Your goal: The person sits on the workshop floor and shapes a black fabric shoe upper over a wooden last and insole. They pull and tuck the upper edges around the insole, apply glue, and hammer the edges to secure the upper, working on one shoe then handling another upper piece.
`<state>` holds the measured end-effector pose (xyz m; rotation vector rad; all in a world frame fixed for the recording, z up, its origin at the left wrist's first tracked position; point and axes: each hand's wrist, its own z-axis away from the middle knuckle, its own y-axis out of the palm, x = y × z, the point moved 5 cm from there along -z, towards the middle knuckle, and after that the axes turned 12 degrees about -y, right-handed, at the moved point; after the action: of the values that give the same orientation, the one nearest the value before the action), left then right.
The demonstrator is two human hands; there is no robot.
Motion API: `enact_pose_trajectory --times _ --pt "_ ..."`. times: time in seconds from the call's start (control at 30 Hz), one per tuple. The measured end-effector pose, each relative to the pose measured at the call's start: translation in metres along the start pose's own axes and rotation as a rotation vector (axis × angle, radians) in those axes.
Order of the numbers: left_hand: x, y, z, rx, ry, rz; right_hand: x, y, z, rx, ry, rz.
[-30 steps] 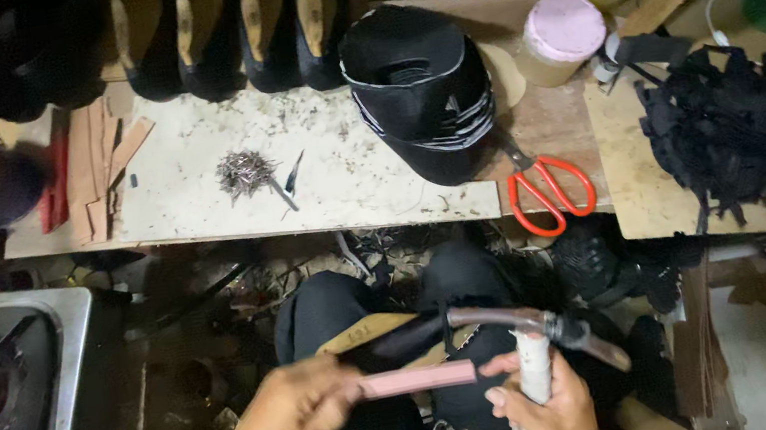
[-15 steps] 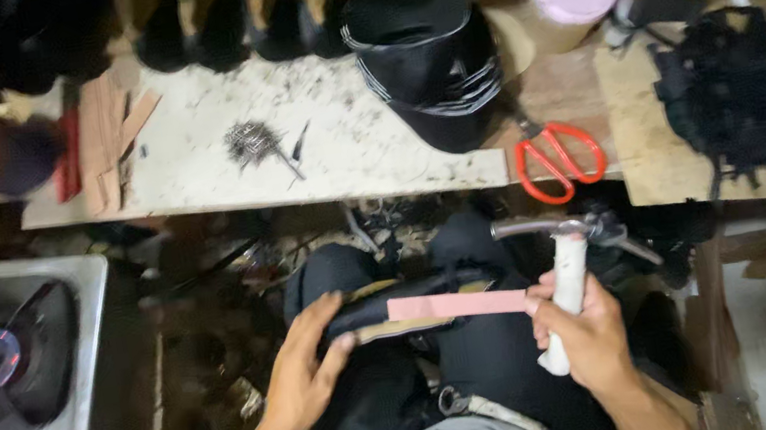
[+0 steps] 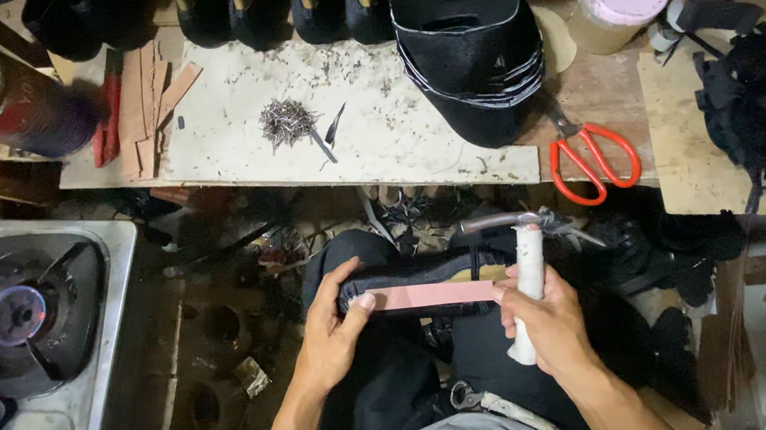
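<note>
Your left hand [image 3: 334,328] grips the black shoe piece [image 3: 414,286] with a pink strip [image 3: 430,294] on your lap, thumb pressing the strip's left end. Your right hand [image 3: 545,317] is closed around the white handle of a hammer [image 3: 523,260], its metal head pointing to 9 o'clock, touching the piece. At 12 o'clock on the bench [image 3: 412,140] lie a pile of nails [image 3: 286,120], stacked black uppers [image 3: 471,45] and orange scissors [image 3: 595,158].

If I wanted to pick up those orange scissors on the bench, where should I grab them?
Probably by the orange handle loops of the scissors, coming from the bench's near edge: the loops lie toward that edge with free wood around them, while the metal blades point up toward the stack of black pieces.
</note>
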<state>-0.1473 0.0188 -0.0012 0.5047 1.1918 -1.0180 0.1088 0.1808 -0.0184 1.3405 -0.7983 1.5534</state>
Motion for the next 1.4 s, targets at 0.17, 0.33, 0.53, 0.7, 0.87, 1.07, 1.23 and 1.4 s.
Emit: enact_pose_trajectory --times 0.17,0.33,0.53,0.7,0.87,1.07,1.23,1.4 --pt "-0.008 0.004 0.001 -0.016 0.009 0.042 0.001 0.0 -0.001 -0.018 0.027 0.045" --pt "-0.008 0.01 -0.001 -0.062 -0.105 0.145 0.018 0.006 -0.002 -0.006 -0.004 0.15" --pt "-0.003 0.012 -0.014 -0.091 -0.134 0.203 0.104 0.012 0.054 0.141 -0.502 0.389" --pt "0.0 0.013 -0.015 -0.105 -0.162 0.188 0.106 0.039 0.067 0.409 -0.699 0.756" --pt "0.002 0.013 -0.015 -0.115 -0.218 0.159 0.053 0.024 0.051 0.403 -0.337 0.894" --pt "0.001 0.013 -0.015 -0.088 -0.183 0.239 0.049 -0.024 0.088 0.206 -0.813 0.339" --pt "-0.003 0.012 -0.015 -0.105 -0.128 0.168 0.011 -0.041 0.059 0.214 -0.427 0.964" --pt "0.001 0.014 -0.016 -0.092 -0.207 0.227 0.034 -0.049 0.081 0.056 -0.816 0.321"
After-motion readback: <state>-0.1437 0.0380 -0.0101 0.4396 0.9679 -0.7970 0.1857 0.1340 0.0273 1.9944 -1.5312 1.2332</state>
